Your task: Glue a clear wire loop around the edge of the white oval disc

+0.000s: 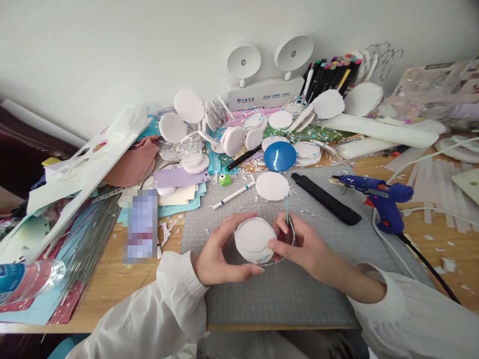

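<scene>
A white foam disc (pixel 251 238) is held low over the grey cutting mat, with a thin wire lying round its rim. My left hand (pixel 224 252) curls about its left side, fingers along the far edge and thumb below the near edge. On the right, my right hand (pixel 299 239) pinches the disc's edge between thumb and fingers. A loop of thin silvery wire (pixel 294 234) with a pale blue end passes by the right fingers. Just beyond the hands lies another white disc (pixel 272 186), and behind it a glossy blue round piece (pixel 280 156).
A blue glue gun (pixel 381 197) stands at the right with its cords. On the mat (pixel 318 294) lie a black cutter (pixel 325 198), a white pen (pixel 234 194) and a green punch (pixel 225 180). Finished-looking white discs with beaded wire crowd the back; a water bottle (pixel 33 279) lies left.
</scene>
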`<state>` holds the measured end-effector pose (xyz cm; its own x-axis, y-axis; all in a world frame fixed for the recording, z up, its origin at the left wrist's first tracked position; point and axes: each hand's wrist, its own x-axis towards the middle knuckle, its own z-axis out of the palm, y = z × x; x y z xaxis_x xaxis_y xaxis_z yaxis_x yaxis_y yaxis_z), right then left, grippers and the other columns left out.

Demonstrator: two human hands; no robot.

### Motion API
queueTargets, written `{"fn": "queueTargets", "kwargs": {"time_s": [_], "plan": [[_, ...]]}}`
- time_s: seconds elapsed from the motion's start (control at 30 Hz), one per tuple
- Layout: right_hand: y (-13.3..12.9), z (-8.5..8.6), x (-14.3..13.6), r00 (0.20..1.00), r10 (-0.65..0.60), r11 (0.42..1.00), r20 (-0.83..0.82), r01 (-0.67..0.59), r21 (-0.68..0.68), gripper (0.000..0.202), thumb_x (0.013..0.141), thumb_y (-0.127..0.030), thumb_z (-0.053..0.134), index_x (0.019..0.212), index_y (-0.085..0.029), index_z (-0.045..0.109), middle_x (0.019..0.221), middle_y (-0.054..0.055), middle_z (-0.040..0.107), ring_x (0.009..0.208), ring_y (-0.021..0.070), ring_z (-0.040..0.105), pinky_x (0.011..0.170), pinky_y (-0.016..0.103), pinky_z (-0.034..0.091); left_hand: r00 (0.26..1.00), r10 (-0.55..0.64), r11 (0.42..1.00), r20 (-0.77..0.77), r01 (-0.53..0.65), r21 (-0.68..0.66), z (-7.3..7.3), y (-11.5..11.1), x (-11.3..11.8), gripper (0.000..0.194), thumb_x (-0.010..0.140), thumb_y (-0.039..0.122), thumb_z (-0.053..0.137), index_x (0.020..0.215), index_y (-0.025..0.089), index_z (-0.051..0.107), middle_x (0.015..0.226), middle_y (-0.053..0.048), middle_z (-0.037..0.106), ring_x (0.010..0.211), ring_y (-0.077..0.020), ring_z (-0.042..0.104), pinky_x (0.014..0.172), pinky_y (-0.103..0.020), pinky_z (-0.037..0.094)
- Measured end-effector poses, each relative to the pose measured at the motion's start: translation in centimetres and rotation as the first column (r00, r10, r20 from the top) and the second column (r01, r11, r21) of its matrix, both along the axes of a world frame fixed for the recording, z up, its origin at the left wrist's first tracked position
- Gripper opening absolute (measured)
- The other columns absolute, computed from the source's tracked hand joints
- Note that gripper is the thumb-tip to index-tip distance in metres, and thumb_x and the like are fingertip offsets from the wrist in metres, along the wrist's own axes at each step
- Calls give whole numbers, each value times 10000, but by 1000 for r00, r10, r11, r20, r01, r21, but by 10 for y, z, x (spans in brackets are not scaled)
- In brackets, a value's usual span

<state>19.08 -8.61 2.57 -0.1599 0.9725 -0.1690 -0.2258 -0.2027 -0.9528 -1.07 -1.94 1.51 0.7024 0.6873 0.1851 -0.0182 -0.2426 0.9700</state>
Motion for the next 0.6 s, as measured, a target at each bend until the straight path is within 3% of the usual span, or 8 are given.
{"fn": "queueTargets", "kwargs": {"time_s": [0.2,0.33,0.47,0.6], "plan": [[-2,-4,-3,1000,23,1000,-13,-23,-4,362,834,-341,683,772,-231,344,777,-53,451,634,92,525,581,243,442,999,32,999,7,-32,3,1,-2,1,736,629,343,779,1304,200,521,1137,-115,609,1023,-284,596,926,-414,465],[2,-9,6,993,-24,998,-114,31,62,283,859,-251,634,776,-234,363,857,-28,527,746,117,523,657,262,436,998,58,998,21,-58,9,1,0,0,723,626,306,764,1297,187,523,1159,-127,605,1053,-294,592,954,-426,457],[5,-5,13,981,-41,996,-189,55,67,304,859,-186,625,761,-239,342,826,-36,558,685,112,522,620,268,410,998,64,998,9,-64,25,0,1,-2,721,629,312,758,1297,183,521,1175,-133,607,1056,-297,591,985,-449,437],[4,4,14,974,-21,993,-224,45,105,338,873,-245,647,755,-239,331,743,-52,523,588,101,492,547,265,368,1000,12,995,3,-13,95,2,1,-1,726,612,284,751,1296,196,521,1171,-120,612,1061,-291,587,968,-429,447]]}}
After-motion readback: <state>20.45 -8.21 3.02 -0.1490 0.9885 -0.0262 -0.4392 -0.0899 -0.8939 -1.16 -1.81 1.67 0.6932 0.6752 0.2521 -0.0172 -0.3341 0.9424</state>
